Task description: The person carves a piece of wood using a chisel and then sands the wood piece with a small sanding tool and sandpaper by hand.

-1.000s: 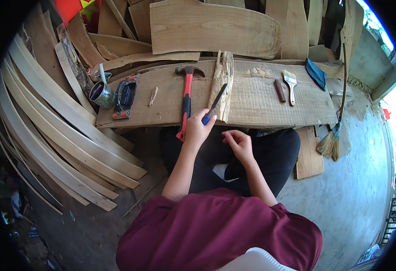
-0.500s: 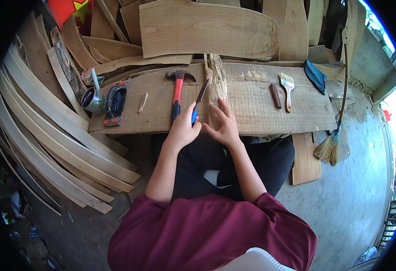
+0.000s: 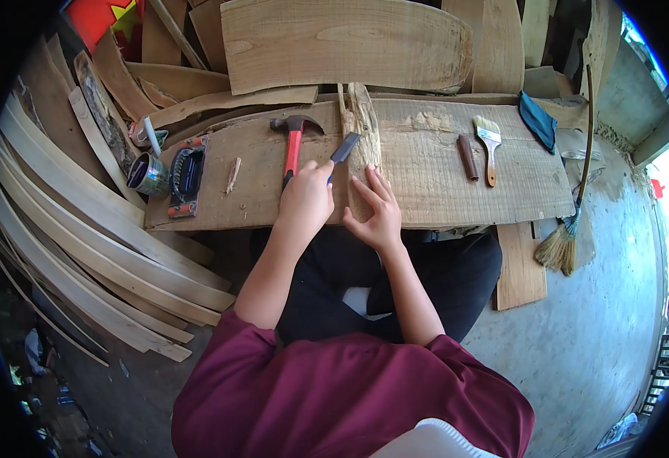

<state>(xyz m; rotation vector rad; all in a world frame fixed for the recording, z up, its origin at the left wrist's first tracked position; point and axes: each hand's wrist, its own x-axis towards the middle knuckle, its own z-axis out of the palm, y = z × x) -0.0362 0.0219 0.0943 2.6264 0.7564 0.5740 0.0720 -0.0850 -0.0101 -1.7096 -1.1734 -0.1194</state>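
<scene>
A rough strip of wood (image 3: 362,114) lies across a wide board (image 3: 434,191), just to the right of the left hand's grip. Its far end is past the grip and pokes a little over the board's back edge. The top of it is bumpy and cracked.

The left hand (image 3: 306,192) has its fingers curled tight around the handle of a chisel (image 3: 345,147). The flat blade sticks out ahead of the grip and leans to the right, and its tip is over the left side of the strip. I cannot tell if the tip touches the wood.

The right hand (image 3: 378,208) is just right of the grip. Its fingers are spread out and lie on the near part of the strip, with the thumb apart from them. It is not closed around anything.

A red and black hammer (image 3: 293,143) lies just past the grip, with its head far from the person and the end of its handle hidden by the left hand. Left of the grip are a small wood chip (image 3: 233,175), then a sander with a dark handle (image 3: 188,182), then a can (image 3: 150,175).

Well to the right of the grip are a brown roll (image 3: 468,158), a paintbrush (image 3: 489,139) and a blue cloth (image 3: 538,122). A big plank (image 3: 342,42) stands beyond the board.
</scene>
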